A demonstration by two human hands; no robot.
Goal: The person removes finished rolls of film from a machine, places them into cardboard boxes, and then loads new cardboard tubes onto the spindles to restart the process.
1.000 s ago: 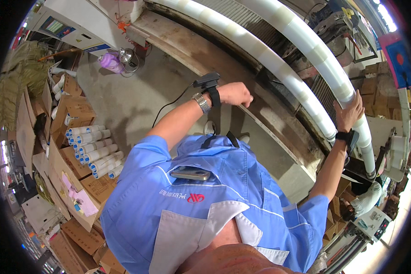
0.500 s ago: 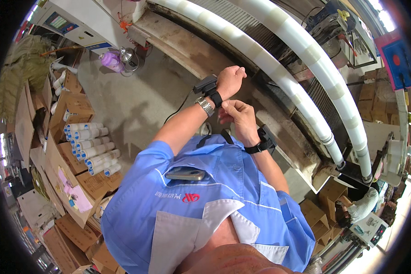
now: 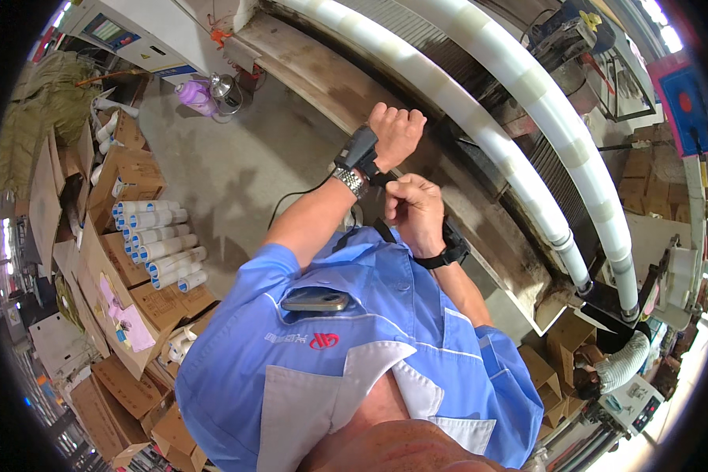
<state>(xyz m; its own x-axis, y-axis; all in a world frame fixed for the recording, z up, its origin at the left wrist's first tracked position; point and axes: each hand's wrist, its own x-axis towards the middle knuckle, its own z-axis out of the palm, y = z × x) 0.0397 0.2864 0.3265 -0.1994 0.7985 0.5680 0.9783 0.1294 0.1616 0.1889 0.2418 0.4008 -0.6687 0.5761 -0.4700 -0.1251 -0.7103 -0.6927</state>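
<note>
My left hand is curled into a fist with the back of the hand and the knuckles uppermost. On that wrist sit a black box-shaped device and a metal-band watch. A black strap runs from the device toward my right hand, whose thumb and fingers pinch its end. The right wrist carries a similar black device on a strap. A thin black cable trails from the left wrist. A phone sticks out of the chest pocket of my blue work shirt.
Long white rollers curve over the machine ahead, with a metal ledge along its near side. At left lie stacked white tubes among cardboard boxes. A purple flask stands by the cabinet. Another person is at far right.
My left fist has turned so its knuckles show more and the device has tilted. My right hand has moved slightly right, and the strap end now stretches out from the left wrist.
</note>
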